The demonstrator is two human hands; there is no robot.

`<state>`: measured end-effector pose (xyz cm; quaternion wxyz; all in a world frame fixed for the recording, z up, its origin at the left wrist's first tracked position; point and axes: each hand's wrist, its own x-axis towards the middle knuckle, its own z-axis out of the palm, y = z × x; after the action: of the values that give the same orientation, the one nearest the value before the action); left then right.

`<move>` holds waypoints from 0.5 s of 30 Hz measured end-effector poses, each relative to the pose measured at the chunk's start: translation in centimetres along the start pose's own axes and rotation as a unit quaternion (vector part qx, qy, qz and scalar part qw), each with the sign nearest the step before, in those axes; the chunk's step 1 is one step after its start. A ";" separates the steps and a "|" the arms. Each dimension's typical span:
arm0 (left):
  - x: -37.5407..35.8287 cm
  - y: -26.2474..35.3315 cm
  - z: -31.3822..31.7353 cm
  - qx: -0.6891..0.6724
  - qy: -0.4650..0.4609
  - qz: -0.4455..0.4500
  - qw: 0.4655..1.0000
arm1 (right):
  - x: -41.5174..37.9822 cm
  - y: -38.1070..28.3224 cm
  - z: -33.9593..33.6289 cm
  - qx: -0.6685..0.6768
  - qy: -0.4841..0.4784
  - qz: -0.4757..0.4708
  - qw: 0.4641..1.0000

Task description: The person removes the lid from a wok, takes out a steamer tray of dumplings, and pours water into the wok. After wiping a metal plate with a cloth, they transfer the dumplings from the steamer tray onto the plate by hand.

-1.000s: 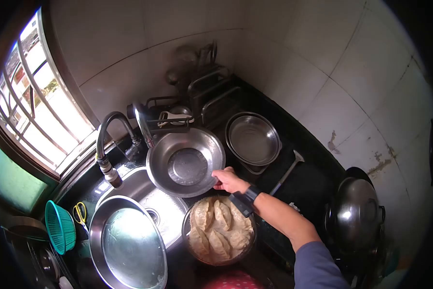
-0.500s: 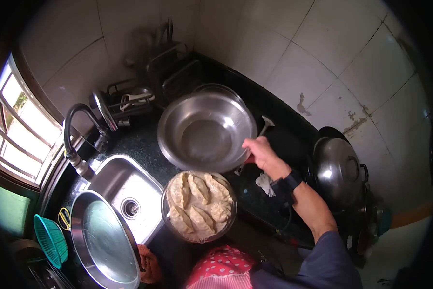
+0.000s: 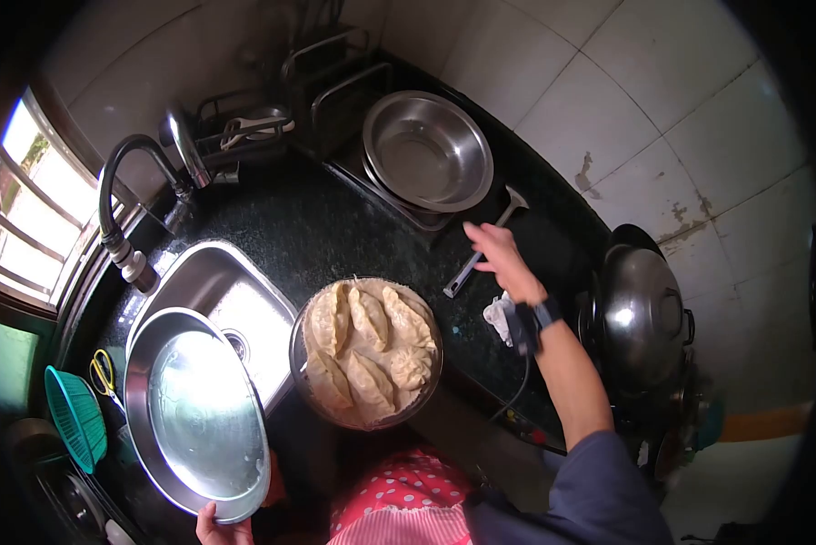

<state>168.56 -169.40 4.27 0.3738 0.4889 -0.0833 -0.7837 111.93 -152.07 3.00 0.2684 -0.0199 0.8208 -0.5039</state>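
Observation:
My left hand [image 3: 222,529] grips the near rim of a wide round metal pan [image 3: 135,391], which tilts over the sink's near-left edge. Its shiny inside faces up. Nothing is in my right hand [image 3: 503,257]; its fingers are apart above the dark counter, over a long-handled utensil [image 3: 486,242] with a flared end. Behind that hand a steel basin [image 3: 470,173] rests on another bowl at the back. Between my hands stands a round dish [image 3: 303,377] of large folded dumplings [image 3: 369,318] and one round pleated one [image 3: 411,367].
At the left are a steel sink [image 3: 281,313], a black faucet [image 3: 108,191], yellow-handled scissors [image 3: 104,371] and a green basket [image 3: 74,418]. A lidded pot [image 3: 644,304] stands at the right. A crumpled white cloth [image 3: 496,316] lies near my right wrist.
My right hand has let go of the steel basin, which now sits farther back on the other bowl. My left hand has come into view on the pan's rim.

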 end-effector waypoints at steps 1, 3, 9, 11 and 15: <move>0.1 0.0 -0.1 -0.002 0.001 0.000 1.000 | 2.6 5.2 -2.1 -0.210 0.080 -0.153 0.962; 0.4 -0.1 0.3 0.012 -0.001 0.004 1.000 | -0.6 9.0 -4.2 -0.375 0.146 -0.160 0.901; 1.2 0.1 0.8 0.015 0.020 0.015 1.000 | -4.9 14.9 -5.0 -0.400 0.094 -0.079 0.908; 1.7 0.2 0.6 0.025 -0.030 0.005 0.999 | -4.2 16.2 -4.4 -0.425 0.133 -0.133 0.885; 1.0 -0.4 2.4 0.025 -0.005 0.011 1.000 | -2.7 16.5 -5.4 0.090 0.192 -0.065 0.975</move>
<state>166.11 -170.36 4.59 0.3700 0.4928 -0.1104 -0.7798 115.67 -138.74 -7.81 0.0732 0.0479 0.8052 -0.5865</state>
